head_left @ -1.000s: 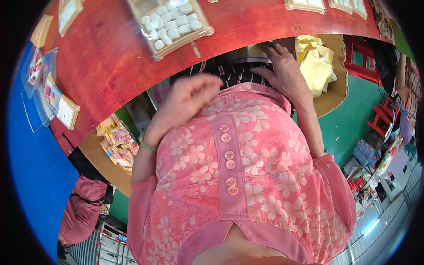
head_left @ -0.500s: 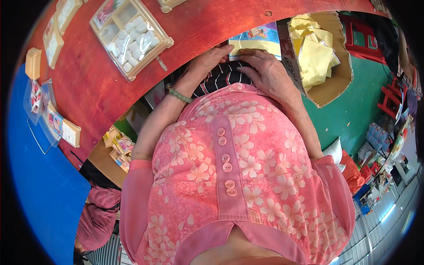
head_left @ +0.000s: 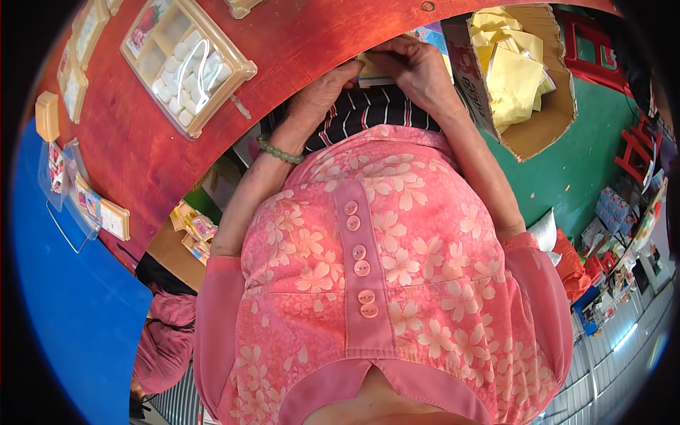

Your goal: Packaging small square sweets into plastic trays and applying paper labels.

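A printed sheet (head_left: 433,33), blue with a pale yellow band, lies over my lap just under the table's edge, partly covered by my hands. My left hand (head_left: 327,91), with a green bead bracelet above its wrist, is closed with its fingertips at the sheet's left edge. From the right, my right hand (head_left: 419,69) reaches over the sheet, thumb and fingers pinched at its upper left corner near my left fingertips. The pale part beneath my right fingers looks slightly lifted; whether it is a separate layer I cannot tell.
On the red table (head_left: 297,42) is a cream tray (head_left: 248,71) of white pieces under clear film. A cardboard box (head_left: 528,145) of yellow papers (head_left: 516,78) stands at my right. Another box (head_left: 173,256) with small packs sits lower left. Red stools (head_left: 595,53) stand beyond.
My right hand has moved up and left across the sheet, its fingers now pinching at the corner by my left hand. More of the sheet is covered. The view has shifted slightly.
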Motion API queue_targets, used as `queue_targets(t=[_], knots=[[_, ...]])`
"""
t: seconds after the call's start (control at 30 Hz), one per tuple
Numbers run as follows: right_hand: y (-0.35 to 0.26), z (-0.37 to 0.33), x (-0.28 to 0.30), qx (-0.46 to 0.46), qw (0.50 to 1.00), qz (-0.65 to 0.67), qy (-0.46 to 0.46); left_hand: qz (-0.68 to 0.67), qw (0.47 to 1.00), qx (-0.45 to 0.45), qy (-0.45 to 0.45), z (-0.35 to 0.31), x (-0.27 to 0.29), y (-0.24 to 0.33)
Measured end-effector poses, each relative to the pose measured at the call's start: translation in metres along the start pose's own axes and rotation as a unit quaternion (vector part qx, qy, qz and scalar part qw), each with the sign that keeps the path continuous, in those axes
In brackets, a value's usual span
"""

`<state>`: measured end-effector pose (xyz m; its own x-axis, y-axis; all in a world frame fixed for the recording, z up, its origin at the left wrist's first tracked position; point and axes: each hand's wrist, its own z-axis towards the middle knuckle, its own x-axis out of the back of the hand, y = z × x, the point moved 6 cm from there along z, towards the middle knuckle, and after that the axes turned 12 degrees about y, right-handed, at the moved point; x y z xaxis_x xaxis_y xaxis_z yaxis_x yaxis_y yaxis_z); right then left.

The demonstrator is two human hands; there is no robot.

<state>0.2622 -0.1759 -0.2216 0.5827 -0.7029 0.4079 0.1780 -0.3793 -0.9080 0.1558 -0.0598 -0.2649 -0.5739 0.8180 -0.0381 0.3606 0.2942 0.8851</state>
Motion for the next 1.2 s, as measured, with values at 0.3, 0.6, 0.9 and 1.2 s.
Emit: queue_targets(t=[0.3, 0.6, 0.9, 1.2], knots=[[0.012, 0.01, -0.01, -0.01, 0.997, 0.069, -0.019, 0.004, 1.0, -0.003, 0.016, -0.006, 0.01, -0.003], [0.007, 0.008, -0.013, 0.036, 0.997, 0.066, -0.024, 0.255, 0.941, -0.221, 0.039, -0.006, 0.011, 0.01], [-0.003, 0.009, -0.009, 0.063, 0.995, 0.055, -0.047, 0.386, 0.856, -0.343, 0.038, -0.013, 0.003, 0.024], [-0.001, 0.009, -0.01, 0.057, 0.995, 0.036, -0.071, 0.34, 0.894, -0.29, 0.037, -0.009, 0.007, 0.017]])
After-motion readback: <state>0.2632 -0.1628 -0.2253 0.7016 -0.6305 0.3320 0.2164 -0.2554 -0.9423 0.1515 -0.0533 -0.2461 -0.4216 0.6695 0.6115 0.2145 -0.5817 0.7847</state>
